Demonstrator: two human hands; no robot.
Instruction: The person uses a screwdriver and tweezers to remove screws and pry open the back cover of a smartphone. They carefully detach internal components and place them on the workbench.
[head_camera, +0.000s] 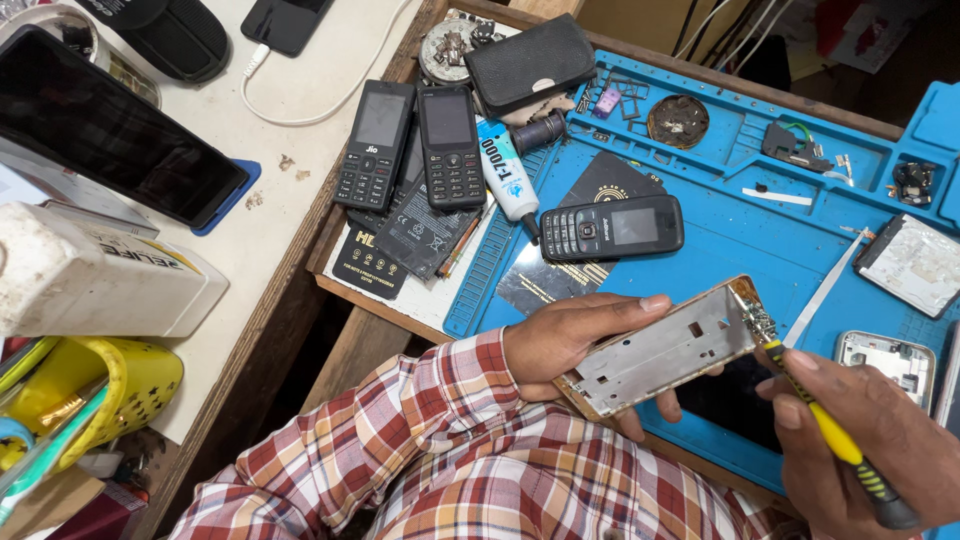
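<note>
My left hand grips a bare metal phone frame, held tilted over the blue repair mat. My right hand holds a yellow-handled screwdriver, its tip touching the frame's upper right corner. Just beyond the frame, a black keypad phone lies on the mat. A white tweezer rests to the right of the frame.
Two more keypad phones, a glue tube and flat batteries lie at the mat's left edge. A black pouch sits behind. Phone parts lie at right. A tablet and yellow basket stand left.
</note>
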